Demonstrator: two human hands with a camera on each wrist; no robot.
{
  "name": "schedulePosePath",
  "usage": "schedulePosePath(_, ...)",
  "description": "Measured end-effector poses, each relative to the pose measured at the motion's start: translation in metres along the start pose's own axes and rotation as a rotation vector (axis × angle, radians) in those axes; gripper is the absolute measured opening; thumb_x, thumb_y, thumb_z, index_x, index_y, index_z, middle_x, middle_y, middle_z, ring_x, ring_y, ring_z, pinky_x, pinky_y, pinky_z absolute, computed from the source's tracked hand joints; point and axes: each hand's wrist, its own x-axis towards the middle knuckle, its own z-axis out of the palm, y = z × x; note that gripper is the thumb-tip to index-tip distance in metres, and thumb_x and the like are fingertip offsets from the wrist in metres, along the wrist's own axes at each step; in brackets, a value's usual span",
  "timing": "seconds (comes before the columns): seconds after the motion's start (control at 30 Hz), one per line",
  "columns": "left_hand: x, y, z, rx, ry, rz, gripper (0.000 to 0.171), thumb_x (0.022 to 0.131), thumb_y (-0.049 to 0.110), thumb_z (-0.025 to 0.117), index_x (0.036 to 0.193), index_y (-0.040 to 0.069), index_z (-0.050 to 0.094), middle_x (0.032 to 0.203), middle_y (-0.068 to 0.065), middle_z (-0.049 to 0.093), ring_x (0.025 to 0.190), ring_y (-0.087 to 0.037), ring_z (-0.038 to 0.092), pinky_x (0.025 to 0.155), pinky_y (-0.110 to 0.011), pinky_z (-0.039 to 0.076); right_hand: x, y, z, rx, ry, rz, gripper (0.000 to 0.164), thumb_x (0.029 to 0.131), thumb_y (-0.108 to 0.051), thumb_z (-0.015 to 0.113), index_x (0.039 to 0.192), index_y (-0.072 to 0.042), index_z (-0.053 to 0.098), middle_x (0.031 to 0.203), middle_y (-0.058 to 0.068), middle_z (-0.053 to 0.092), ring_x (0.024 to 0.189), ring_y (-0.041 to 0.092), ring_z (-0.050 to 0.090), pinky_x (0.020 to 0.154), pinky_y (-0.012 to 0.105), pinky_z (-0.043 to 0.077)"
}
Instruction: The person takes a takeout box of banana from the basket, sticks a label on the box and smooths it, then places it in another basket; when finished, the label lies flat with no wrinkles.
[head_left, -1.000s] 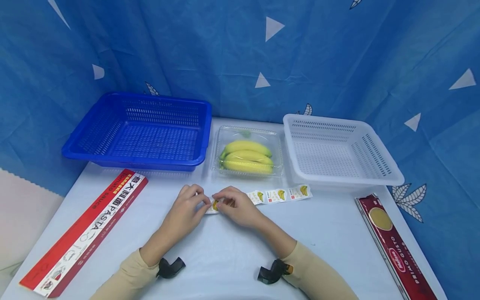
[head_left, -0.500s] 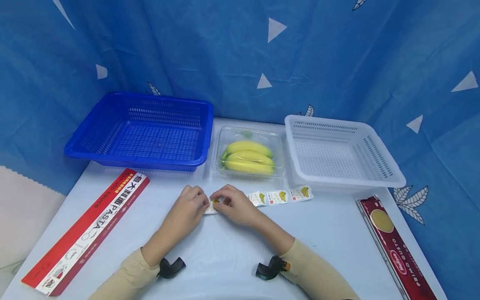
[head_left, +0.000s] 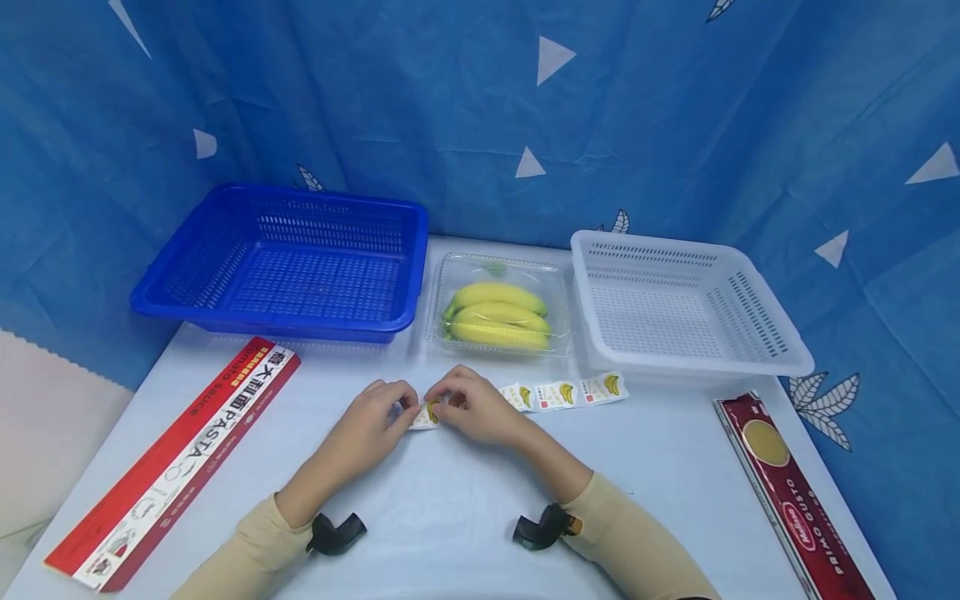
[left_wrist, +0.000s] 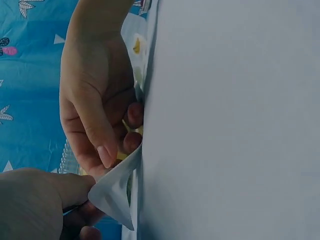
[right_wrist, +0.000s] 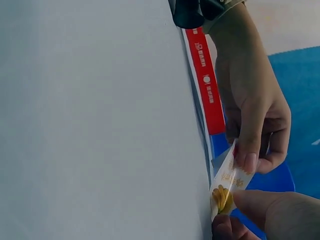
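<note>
A strip of white labels printed with yellow bananas (head_left: 556,394) lies across the table, its left end between the two hands. My left hand (head_left: 375,417) pinches that end between thumb and fingertips. Just beside it, my right hand (head_left: 477,408) has thumb and fingers on the strip around a banana picture and hides part of its length. In the right wrist view the held label (right_wrist: 227,187) is tilted up, with fingers of both hands on it. From the left wrist view, its plain white back (left_wrist: 114,192) shows curled between the hands.
Behind the hands sits a clear lidded box (head_left: 498,267) of bananas. A blue basket (head_left: 277,321) stands at back left, a white basket (head_left: 697,364) at back right. A red pasta box (head_left: 176,462) lies left, a dark red pasta pack (head_left: 795,500) right.
Both hands stay at the left end of the strip. The left thumb and fingers now arch wider apart above their pinch; the head view has shifted slightly.
</note>
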Motion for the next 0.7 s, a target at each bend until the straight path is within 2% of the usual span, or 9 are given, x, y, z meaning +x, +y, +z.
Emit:
schedulePosePath(0.1,0.0003,-0.0009,0.0004,-0.019,0.004,-0.011,0.009,0.09,0.015,0.073,0.09,0.019,0.064,0.08,0.009,0.062,0.075,-0.011,0.053,0.067,-0.026,0.045,0.0,-0.0002,0.0008,0.0,0.014,0.009,0.015,0.094,-0.014,0.067,0.108,-0.015,0.073,0.102,0.002,0.061,0.079,0.007,0.055,0.072,0.021,0.05)
schedulePosePath(0.27,0.0002,-0.0011,-0.0004,-0.009,-0.021,0.026,0.01,0.091,0.013,0.071,0.099,0.016,0.065,0.083,0.008,0.062,0.075,-0.011,0.052,0.067,-0.025,0.045,0.0023,-0.0005,0.0029,-0.034,0.032,0.005,0.016,0.095,-0.015,0.066,0.109,-0.014,0.073,0.1,-0.001,0.062,0.077,0.007,0.053,0.069,0.021,0.048)
schedulePosePath(0.33,-0.0006,-0.0006,-0.0014,0.001,-0.047,0.057,0.011,0.092,0.012,0.069,0.103,0.015,0.066,0.087,0.007,0.064,0.078,-0.011,0.053,0.069,-0.027,0.046,0.0039,-0.0002,0.0042,-0.057,0.041,0.009,0.015,0.095,-0.015,0.066,0.108,-0.015,0.073,0.099,-0.002,0.062,0.075,0.007,0.053,0.068,0.02,0.047)
schedulePosePath(0.47,-0.0031,-0.0011,-0.0021,0.017,-0.091,0.086,0.011,0.092,0.013,0.069,0.102,0.016,0.069,0.097,0.005,0.069,0.09,-0.012,0.059,0.083,-0.034,0.052,0.0057,-0.001,0.0056,-0.075,0.046,0.022,0.012,0.095,-0.015,0.066,0.105,-0.016,0.074,0.097,-0.004,0.061,0.072,0.006,0.053,0.066,0.02,0.047)
schedulePosePath(0.57,-0.0046,-0.003,-0.0007,0.006,-0.107,0.048,0.011,0.089,0.013,0.072,0.098,0.016,0.07,0.098,0.005,0.07,0.094,-0.012,0.061,0.087,-0.037,0.053,0.006,-0.0016,0.0055,-0.075,0.034,0.032,0.011,0.095,-0.016,0.066,0.103,-0.016,0.073,0.097,-0.004,0.061,0.071,0.006,0.052,0.065,0.02,0.046)
schedulePosePath(0.7,-0.005,-0.0047,0.0005,-0.056,-0.103,-0.018,0.013,0.085,0.008,0.074,0.095,0.016,0.071,0.089,0.006,0.066,0.081,-0.008,0.056,0.074,-0.028,0.05,0.0059,-0.0019,0.0047,-0.08,0.016,0.048,0.011,0.095,-0.018,0.065,0.103,-0.016,0.073,0.098,-0.004,0.061,0.071,0.006,0.052,0.065,0.02,0.046)
